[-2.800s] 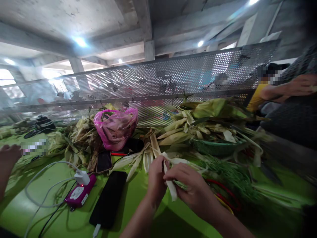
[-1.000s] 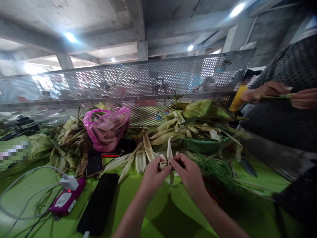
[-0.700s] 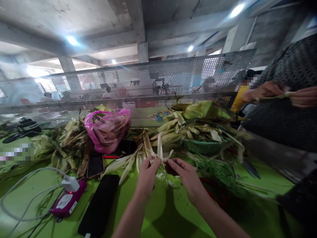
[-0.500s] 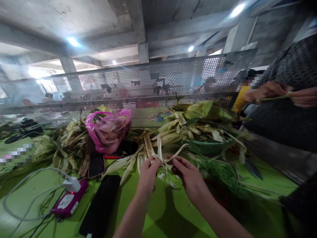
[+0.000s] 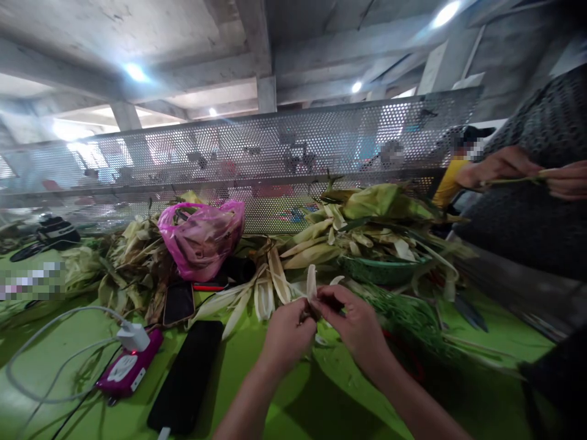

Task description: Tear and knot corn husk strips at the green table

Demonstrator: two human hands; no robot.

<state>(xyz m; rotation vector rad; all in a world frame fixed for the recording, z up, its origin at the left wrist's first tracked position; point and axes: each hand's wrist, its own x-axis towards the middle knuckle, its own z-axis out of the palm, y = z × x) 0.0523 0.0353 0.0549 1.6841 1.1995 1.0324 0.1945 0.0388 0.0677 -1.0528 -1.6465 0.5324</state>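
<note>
Both my hands meet over the green table (image 5: 330, 400), working on pale strips of corn husk (image 5: 312, 282). My left hand (image 5: 288, 333) is closed, its fingers curled round the lower part of the husk, which they mostly hide. My right hand (image 5: 351, 318) pinches the husk between thumb and fingers, touching my left fingertips. One strip stands up between the hands, and a small white end shows behind the right knuckles. Loose pale husks (image 5: 263, 296) fan out just beyond my left hand. Right of my right hand lies a bundle of thin green strands (image 5: 408, 318).
Husks heap over a green basket (image 5: 385, 269) at back right. A pink plastic bag (image 5: 204, 241) stands back left. Near left lie a black phone (image 5: 188, 376), a purple power strip (image 5: 131, 366) and white cables. A perforated metal screen (image 5: 275, 165) runs behind. A co-worker's hands (image 5: 518, 168) hold a green strand.
My hands, apart half a second ago with a strip stretched between them, have come together. My left hand has turned and curled tighter, and my right fingers now pinch the upright strip.
</note>
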